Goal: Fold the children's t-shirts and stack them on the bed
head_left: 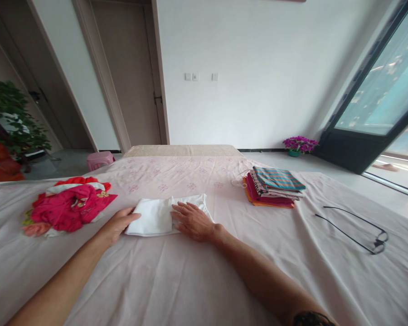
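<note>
A folded white cloth (pixel 154 216) lies on the pink bedsheet (pixel 190 271) in front of me. My left hand (pixel 117 224) rests at the cloth's left edge, fingers lying on the fabric. My right hand (pixel 193 221) lies flat on the cloth's right part, fingers stretched out and pointing left. Neither hand lifts anything.
A heap of red and pink clothes (pixel 68 206) lies at the left. A stack of folded coloured cloths (pixel 274 185) sits at the right, and a black clothes hanger (pixel 360 228) lies further right. Beyond the bed are a pink stool (pixel 100 159), a door and potted flowers (pixel 299 146).
</note>
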`<state>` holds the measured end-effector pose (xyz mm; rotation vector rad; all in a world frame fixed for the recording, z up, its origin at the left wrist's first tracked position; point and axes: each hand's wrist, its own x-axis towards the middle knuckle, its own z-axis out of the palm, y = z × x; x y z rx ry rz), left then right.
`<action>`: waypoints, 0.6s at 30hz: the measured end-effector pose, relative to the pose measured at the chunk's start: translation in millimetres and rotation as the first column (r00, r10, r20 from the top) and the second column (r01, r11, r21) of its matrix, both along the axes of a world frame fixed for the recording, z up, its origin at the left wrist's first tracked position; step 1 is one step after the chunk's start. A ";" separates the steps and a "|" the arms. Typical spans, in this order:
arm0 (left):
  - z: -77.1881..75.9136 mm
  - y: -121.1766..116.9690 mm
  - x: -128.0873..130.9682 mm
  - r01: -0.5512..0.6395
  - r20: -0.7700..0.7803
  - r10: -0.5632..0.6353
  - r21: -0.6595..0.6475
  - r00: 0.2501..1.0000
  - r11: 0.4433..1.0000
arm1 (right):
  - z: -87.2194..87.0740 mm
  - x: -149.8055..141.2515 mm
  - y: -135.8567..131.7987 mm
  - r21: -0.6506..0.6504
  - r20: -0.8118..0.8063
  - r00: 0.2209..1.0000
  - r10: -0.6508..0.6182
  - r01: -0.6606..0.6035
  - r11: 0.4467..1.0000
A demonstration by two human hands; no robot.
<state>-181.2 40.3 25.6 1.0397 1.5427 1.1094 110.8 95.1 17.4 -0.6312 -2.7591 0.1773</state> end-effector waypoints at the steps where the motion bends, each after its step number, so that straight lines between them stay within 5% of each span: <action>1: 5.3 -2.2 3.6 -0.017 0.036 0.017 0.007 0.999 1.000 | -2.3 -1.4 0.8 -0.008 0.005 1.000 0.009 -0.009 1.000; 12: 52.0 7.3 62.5 0.007 0.164 -0.025 0.109 0.986 0.994 | -12.9 -4.3 7.7 0.001 -0.041 0.999 0.014 -0.014 1.000; 18: 61.3 24.0 104.5 0.060 0.121 -0.075 0.127 0.990 0.990 | -10.7 3.6 21.0 -0.141 -0.088 0.993 -0.079 0.066 0.988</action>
